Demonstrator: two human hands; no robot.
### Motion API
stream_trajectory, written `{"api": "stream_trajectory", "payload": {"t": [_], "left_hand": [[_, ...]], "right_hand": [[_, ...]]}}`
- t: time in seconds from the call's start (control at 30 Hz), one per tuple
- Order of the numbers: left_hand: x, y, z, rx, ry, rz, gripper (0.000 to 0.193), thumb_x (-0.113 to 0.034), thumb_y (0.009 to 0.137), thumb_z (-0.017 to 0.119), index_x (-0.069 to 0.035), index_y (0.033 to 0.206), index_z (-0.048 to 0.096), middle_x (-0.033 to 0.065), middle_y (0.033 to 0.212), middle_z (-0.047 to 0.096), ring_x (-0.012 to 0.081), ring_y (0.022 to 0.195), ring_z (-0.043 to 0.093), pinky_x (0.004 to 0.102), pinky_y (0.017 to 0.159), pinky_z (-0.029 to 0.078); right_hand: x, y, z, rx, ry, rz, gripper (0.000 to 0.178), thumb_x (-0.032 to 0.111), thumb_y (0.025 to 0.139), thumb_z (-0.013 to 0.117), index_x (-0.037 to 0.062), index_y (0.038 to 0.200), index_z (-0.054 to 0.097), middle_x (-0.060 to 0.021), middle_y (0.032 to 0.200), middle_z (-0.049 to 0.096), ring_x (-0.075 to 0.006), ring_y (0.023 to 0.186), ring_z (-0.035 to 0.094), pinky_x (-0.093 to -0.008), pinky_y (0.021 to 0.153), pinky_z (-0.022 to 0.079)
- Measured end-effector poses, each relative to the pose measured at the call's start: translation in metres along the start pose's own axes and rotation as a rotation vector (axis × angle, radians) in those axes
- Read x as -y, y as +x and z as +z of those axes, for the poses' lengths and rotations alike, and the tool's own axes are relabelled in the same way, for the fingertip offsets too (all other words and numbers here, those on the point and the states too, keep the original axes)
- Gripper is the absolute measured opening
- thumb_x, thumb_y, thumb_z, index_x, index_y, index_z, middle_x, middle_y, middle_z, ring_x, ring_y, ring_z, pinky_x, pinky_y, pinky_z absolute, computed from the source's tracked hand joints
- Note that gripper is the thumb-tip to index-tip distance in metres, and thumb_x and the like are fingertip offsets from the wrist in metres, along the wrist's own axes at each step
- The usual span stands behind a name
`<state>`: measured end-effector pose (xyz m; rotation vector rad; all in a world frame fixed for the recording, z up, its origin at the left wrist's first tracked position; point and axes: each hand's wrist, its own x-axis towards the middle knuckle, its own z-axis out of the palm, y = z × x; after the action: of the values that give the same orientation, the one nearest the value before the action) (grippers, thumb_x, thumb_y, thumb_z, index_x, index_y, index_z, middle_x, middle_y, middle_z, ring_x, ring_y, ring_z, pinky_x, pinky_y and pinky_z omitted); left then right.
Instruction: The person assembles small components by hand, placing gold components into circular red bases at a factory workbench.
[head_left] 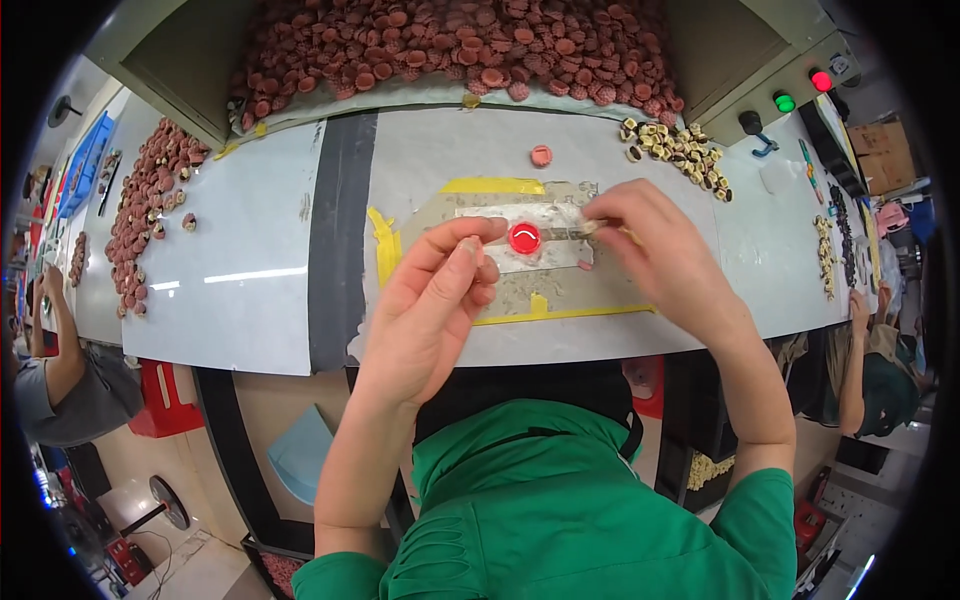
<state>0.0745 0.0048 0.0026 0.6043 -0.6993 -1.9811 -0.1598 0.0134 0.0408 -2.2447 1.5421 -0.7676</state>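
My left hand (pixel 435 300) is raised over the front of the work mat, thumb and fingertips pinched together; whatever is between them is too small to make out. Just beyond its fingertips, a round red piece with a curved white mark (pixel 524 238) rests on a white plate (pixel 515 262) taped to the bench. My right hand (pixel 665 255) hovers at the plate's right end, fingers closed and somewhat blurred around something small and greyish. A single pink ridged cup-shaped piece (pixel 541 156) lies behind the plate.
A large heap of reddish-brown cup-shaped pieces (pixel 450 50) fills the far box. Cream-and-dark pieces (pixel 685 155) lie at the back right, more reddish pieces (pixel 150 200) at left. Green (pixel 784 103) and red (pixel 821 80) lamps sit far right. Co-workers (pixel 80 395) flank both sides.
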Motion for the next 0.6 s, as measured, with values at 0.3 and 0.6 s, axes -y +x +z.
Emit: {"api": "stream_trajectory", "payload": {"t": [0.3,0.6], "left_hand": [[0.008,-0.002,-0.007,-0.004,-0.175,0.010,0.032,-0.018,0.100,0.046,-0.002,0.128,0.048,0.0041,0.108,0.055,0.0088,0.092,0.054,0.0237,0.084,0.045],[0.007,-0.006,-0.013,0.002,-0.106,0.009,0.033,-0.015,0.099,0.048,-0.004,0.130,0.046,0.0041,0.114,0.056,0.0110,0.100,0.056,0.0254,0.088,0.045]], "right_hand": [[0.013,0.025,0.032,0.088,-0.240,-0.318,0.018,0.007,0.076,0.059,0.0043,0.092,0.055,-0.0084,0.088,0.053,-0.0263,0.087,0.056,-0.0369,0.077,0.046],[0.016,0.026,0.037,0.079,-0.131,-0.199,0.016,0.005,0.079,0.061,0.0035,0.094,0.056,-0.0104,0.089,0.055,-0.0288,0.086,0.056,-0.0378,0.076,0.047]]}}
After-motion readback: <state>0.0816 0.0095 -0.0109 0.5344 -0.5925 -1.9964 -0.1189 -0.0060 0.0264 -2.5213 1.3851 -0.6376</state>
